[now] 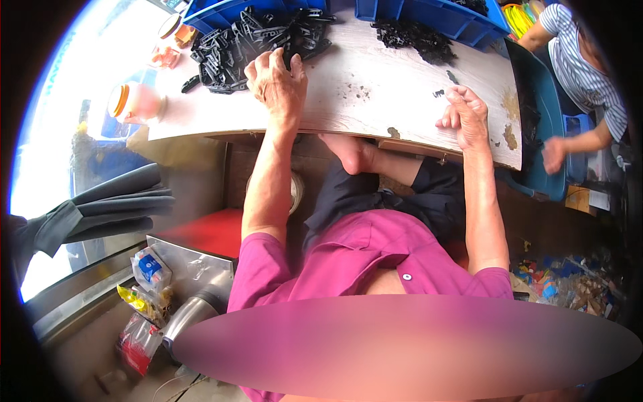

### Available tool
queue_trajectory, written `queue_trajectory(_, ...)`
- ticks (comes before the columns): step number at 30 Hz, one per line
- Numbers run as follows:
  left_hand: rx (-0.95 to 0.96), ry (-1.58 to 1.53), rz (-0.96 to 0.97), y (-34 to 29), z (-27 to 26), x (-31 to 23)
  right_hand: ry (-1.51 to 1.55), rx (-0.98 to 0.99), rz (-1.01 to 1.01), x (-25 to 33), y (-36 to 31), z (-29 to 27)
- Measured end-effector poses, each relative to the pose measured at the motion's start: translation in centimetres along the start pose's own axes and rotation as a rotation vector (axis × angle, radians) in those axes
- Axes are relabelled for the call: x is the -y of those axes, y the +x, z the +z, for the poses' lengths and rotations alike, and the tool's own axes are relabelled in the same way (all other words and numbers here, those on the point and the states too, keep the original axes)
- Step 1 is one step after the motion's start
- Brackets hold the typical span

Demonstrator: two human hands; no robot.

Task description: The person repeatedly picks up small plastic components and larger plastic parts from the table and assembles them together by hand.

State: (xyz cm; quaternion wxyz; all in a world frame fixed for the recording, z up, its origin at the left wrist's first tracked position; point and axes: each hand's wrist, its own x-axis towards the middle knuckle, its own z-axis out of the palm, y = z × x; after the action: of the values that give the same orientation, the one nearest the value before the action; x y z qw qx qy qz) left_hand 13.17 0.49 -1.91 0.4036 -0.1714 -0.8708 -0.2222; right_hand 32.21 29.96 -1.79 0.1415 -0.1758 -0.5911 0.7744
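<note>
My left hand (276, 87) reaches to the near edge of a heap of black plastic clip-like parts (224, 57). Its fingers are spread and bent over the heap, with nothing visibly held. Farther right, my right hand (465, 117) is raised over the table with its fingers curled in and the thumb side pinched; whatever may be in the pinch is hidden. Just beyond its fingertips is a small dark piece (453, 78), and a little black part (439, 94) lies to their left. A second pile of smaller black parts (415, 41) sits toward the back right.
Blue bins (442, 20) stand along the far side of the light wooden table (348, 110). A jar with an orange lid (137, 102) is by the left edge. Another person (589, 67) works at the right beside a teal tub (549, 127).
</note>
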Motion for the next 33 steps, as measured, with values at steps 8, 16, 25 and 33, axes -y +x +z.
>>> queue_trajectory(8, 0.019, -0.09, -0.09, -0.4, 1.4, 2.1, 0.0, -0.02, -0.011, -0.3, -0.1, 0.0)
queue_trajectory(16, 0.113, -0.678, -0.438, -2.9, -1.7, -3.4, -0.002, -0.043, -0.053, -0.3, -0.2, 0.2)
queue_trajectory(25, 0.541, -0.342, 0.065, -3.1, -0.8, -7.3, 0.019, -0.081, -0.073, -0.4, 0.0, 0.1)
queue_trajectory(33, 0.819, -0.401, 0.246, -1.5, -0.8, -9.2, 0.039, -0.093, -0.077, -0.3, -0.4, 0.6)
